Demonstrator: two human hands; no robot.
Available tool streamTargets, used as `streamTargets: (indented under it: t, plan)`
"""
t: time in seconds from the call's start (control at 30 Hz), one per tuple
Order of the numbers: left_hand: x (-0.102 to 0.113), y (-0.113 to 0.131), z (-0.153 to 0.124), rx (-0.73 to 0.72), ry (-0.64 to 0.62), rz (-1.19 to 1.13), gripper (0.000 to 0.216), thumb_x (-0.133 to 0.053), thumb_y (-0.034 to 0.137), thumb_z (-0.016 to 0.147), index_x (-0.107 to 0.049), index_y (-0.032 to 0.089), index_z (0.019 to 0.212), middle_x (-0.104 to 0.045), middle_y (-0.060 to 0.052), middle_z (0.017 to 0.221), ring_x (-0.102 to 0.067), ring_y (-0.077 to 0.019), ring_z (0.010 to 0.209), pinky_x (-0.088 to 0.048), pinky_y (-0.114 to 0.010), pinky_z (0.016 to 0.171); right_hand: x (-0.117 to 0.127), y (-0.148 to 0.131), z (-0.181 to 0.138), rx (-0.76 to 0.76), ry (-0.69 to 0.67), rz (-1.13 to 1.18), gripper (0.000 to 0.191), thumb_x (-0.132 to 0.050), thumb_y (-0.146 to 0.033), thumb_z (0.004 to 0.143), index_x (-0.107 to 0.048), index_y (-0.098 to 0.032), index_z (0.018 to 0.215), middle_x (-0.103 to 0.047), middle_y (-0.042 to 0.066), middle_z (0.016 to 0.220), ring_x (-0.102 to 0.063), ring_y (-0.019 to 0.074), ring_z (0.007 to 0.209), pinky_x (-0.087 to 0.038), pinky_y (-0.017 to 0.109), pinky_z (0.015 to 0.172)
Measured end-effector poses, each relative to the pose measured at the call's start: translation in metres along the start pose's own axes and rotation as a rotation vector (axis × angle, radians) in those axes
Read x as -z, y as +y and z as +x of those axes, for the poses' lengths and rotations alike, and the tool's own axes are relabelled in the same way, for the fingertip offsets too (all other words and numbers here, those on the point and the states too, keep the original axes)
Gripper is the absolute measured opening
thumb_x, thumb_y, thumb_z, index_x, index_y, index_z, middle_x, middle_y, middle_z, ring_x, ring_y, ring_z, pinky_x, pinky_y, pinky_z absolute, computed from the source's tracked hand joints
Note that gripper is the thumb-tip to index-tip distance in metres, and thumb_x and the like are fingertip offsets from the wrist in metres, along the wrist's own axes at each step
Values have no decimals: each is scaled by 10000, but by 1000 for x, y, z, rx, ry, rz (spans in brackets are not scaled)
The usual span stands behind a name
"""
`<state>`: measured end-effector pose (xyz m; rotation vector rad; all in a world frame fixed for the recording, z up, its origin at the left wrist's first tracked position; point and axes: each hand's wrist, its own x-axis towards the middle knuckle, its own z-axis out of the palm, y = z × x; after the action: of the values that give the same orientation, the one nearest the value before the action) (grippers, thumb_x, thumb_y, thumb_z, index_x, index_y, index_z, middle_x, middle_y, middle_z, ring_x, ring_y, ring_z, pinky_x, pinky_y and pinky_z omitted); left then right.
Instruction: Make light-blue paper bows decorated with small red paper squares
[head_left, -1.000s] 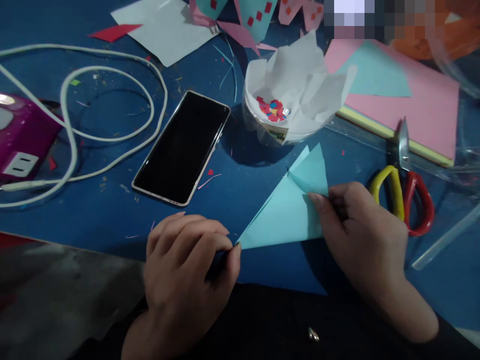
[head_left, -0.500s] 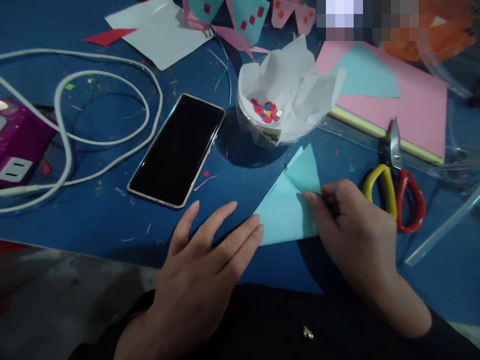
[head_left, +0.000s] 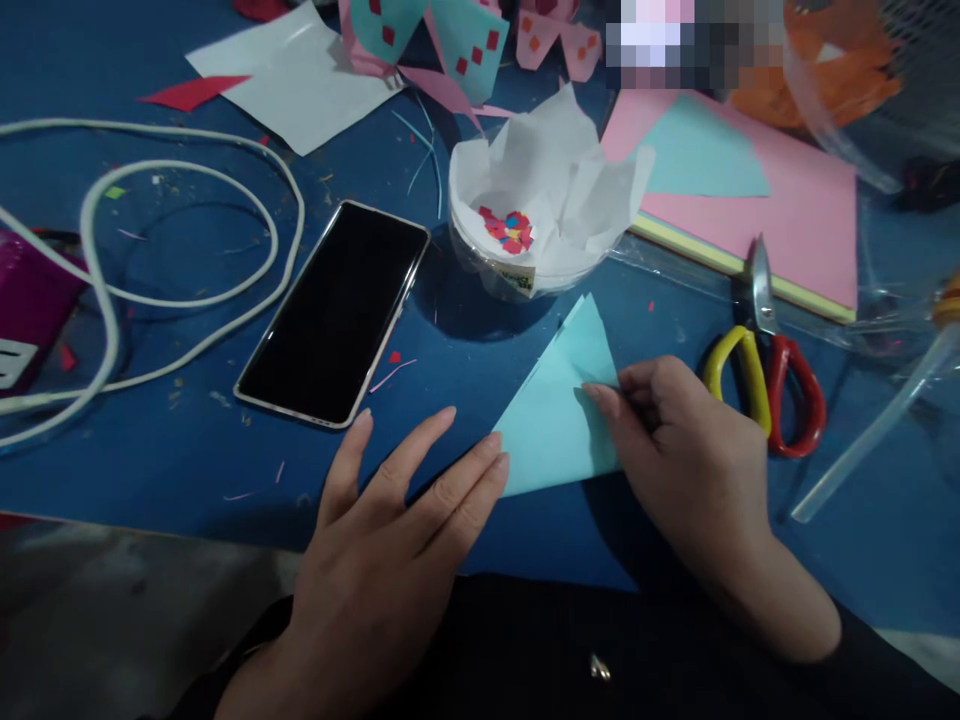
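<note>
A light blue paper folded into a triangle [head_left: 559,405] lies on the blue table [head_left: 187,440] in front of me. My left hand [head_left: 390,540] lies flat with its fingers stretched out, the fingertips pressing the paper's left corner. My right hand [head_left: 690,460] rests on the paper's right side, fingers curled, pinching its folded edge between thumb and fingers.
A black phone [head_left: 334,310] lies left of the paper beside a looped white cable [head_left: 187,300]. A clear bowl [head_left: 525,230] lined with white tissue holds small coloured paper bits. Yellow-and-red scissors [head_left: 769,370], a pink paper stack [head_left: 772,220] and a clear tube [head_left: 870,440] lie to the right.
My left hand has opened from a pinch on the paper's left tip to flat fingers pressing on it. The raised top flap has been laid flat. The view has shifted slightly.
</note>
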<state>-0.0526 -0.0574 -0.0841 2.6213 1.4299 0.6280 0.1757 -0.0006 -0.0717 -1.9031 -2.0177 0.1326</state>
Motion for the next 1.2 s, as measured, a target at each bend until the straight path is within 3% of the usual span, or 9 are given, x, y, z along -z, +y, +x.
streamTargets:
  t: [0.37,0.73,1.03,1.2]
  plan:
    - [-2,0,1,-20,-14,49,413,-484,40,967,-617,243,1301,-702,30,1294,-528,-303,1338,-222,-612,1192,-1,-1,2,-14,8,-20,248,-594,-420,917,-591,-204,795,-633,1,599,-593,158,504,-363,251,449]
    - [2,1,4,2,-115,46,524,-442,23,901,-605,308,1310,-681,64,1326,-555,-302,1298,-103,-622,1211,-3,-2,1,-25,-8,-51,219,-588,-415,913,-568,-202,869,-654,11,676,-626,171,573,-360,246,476]
    - [6,3,9,-36,-143,54,415,-485,173,926,-611,275,1308,-646,-1,1378,-580,-351,1261,-17,-672,1189,-3,-4,4,-74,-36,-178,286,-561,-471,897,-572,-193,961,-610,-22,610,-538,152,465,-201,235,435]
    - [1,2,5,-79,-80,67,407,-481,447,987,-624,265,1321,-631,-47,1392,-585,-358,1249,-34,-660,1199,-4,-5,3,-75,-50,-208,274,-562,-439,899,-573,-185,1001,-642,-15,630,-494,131,430,-170,239,435]
